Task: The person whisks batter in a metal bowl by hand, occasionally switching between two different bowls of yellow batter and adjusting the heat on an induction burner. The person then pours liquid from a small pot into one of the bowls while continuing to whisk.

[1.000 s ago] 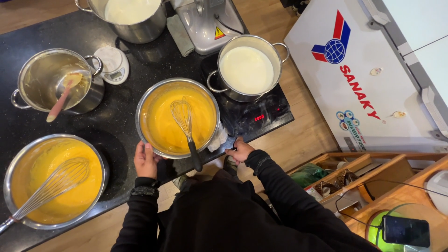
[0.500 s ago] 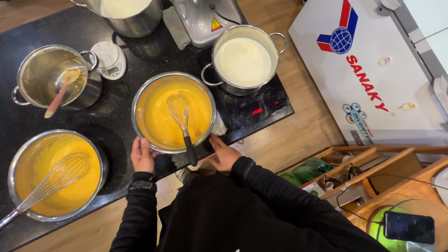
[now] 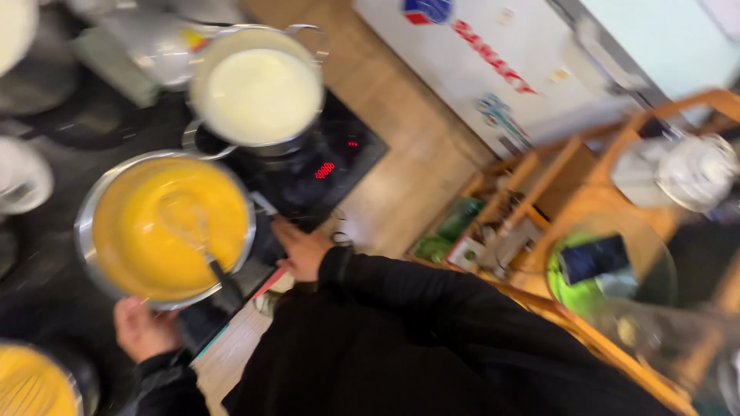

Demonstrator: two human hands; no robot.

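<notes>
Both hands rest apart and open, the left hand (image 3: 142,330) under the yellow bowl (image 3: 166,225), the right hand (image 3: 302,250) beside it; better to hold the rim firmly so the whisk (image 3: 196,239) stays inside.

Bowl (image 3: 166,227) center-left on the counter (image 3: 46,239), whisk (image 3: 196,239) in it. Pot (image 3: 258,96) at bowl's 1 o'clock, on cooktop (image 3: 324,166). Left hand (image 3: 142,331) at bowl's 6, right hand (image 3: 302,250) at its 3.
</notes>
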